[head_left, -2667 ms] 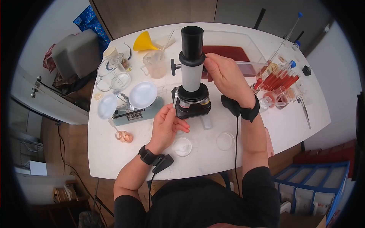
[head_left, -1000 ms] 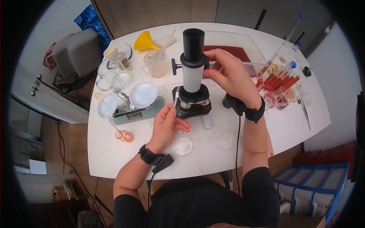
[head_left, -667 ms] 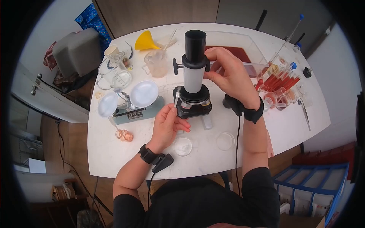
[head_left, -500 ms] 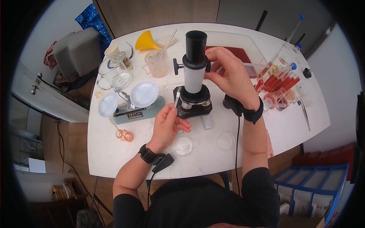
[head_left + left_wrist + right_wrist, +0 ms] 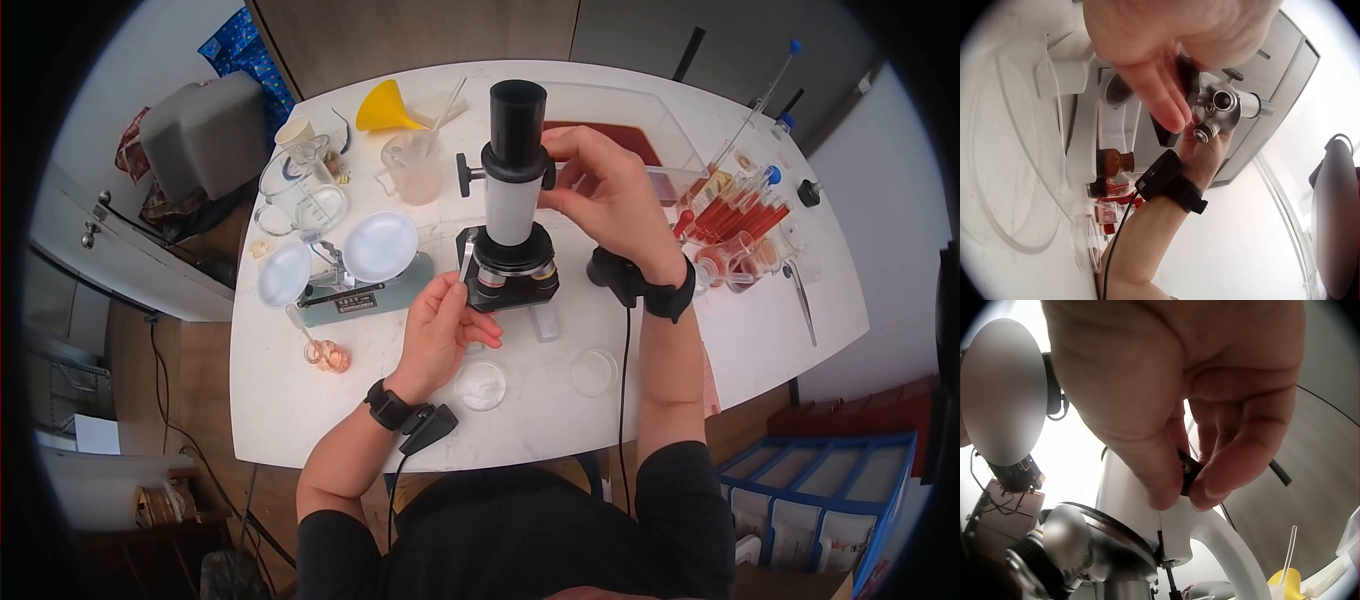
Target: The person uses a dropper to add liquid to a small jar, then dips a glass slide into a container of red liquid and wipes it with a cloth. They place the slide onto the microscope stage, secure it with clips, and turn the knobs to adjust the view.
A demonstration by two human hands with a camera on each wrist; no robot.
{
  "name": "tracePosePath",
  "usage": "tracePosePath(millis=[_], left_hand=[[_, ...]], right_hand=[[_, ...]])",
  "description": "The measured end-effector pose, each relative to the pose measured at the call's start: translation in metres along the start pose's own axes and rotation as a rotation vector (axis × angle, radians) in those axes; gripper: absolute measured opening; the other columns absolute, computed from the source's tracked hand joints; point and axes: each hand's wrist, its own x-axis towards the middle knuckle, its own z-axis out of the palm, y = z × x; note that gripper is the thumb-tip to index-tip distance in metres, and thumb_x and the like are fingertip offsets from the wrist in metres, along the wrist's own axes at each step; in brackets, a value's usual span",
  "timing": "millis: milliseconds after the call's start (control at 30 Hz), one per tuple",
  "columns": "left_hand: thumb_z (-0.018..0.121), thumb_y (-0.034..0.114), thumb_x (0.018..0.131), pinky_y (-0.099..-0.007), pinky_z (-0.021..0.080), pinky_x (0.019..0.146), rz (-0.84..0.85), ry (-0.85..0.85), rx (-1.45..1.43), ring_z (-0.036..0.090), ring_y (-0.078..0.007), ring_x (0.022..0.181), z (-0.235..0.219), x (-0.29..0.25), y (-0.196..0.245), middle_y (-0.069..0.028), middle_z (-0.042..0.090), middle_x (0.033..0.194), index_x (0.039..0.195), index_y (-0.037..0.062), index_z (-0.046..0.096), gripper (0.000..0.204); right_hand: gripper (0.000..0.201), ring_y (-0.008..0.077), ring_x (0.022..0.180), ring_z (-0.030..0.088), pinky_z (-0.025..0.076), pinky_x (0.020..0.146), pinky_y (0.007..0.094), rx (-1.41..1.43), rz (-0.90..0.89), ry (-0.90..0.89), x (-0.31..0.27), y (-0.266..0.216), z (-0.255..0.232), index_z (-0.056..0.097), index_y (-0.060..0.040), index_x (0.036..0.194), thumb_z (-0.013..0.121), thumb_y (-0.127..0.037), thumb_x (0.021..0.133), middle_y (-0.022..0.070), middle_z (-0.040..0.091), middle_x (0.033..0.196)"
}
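Note:
A black and white microscope (image 5: pixel 510 205) stands upright in the middle of the table. My right hand (image 5: pixel 610 200) is at the right side of its tube; in the right wrist view, thumb and fingertips pinch a small black focus knob (image 5: pixel 1190 474). My left hand (image 5: pixel 440 318) grips the front left corner of the black stage (image 5: pixel 515 293), beside a narrow silvery strip (image 5: pixel 467 256). The left wrist view has its fingers (image 5: pixel 1163 103) under the stage, with the objective lenses (image 5: pixel 1224 100) beyond; the thumb is hidden there.
Left of the microscope stands a balance (image 5: pixel 365 303) with two white pans. Two glass dishes (image 5: pixel 593 372) lie in front. A yellow funnel (image 5: pixel 383 108) and glass beakers are at back left. Red-filled test tubes (image 5: pixel 745 215) and tweezers (image 5: pixel 801 300) are at right.
My right hand has shifted its fingers on the knob, bending them more. The microscope tube has moved slightly down and right in the head view. My left hand has stayed put.

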Motion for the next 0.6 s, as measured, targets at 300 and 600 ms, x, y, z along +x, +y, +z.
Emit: tracePosePath(millis=[300, 600], left_hand=[[0.038, 0.024, 0.1, -0.03, 0.057, 0.055, 0.0, 0.004, 0.005, 0.065, -0.0174, 0.065, 0.0013, -0.0002, 0.0008, -0.0131, 0.062, 0.086, 0.102, 0.0024, 0.048, 0.024], [0.037, 0.024, 0.1, -0.0299, 0.057, 0.055, 0.0, 0.003, 0.003, 0.065, -0.0174, 0.065, 0.0013, -0.0001, 0.001, -0.0131, 0.062, 0.086, 0.102, 0.0024, 0.048, 0.024]], right_hand=[[0.037, 0.0128, 0.062, 0.056, 0.047, 0.058, 0.0241, 0.017, 0.111, -0.053, -0.0007, -0.0011, -0.0052, 0.059, -0.0004, 0.107, 0.073, -0.007, 0.073, 0.0078, 0.065, 0.09], [0.031, 0.0173, 0.065, 0.063, 0.048, 0.06, 0.0269, 0.063, 0.13, -0.064, -0.0016, 0.0025, -0.003, 0.058, -0.0001, 0.108, 0.067, -0.014, 0.082, 0.012, 0.066, 0.076]])
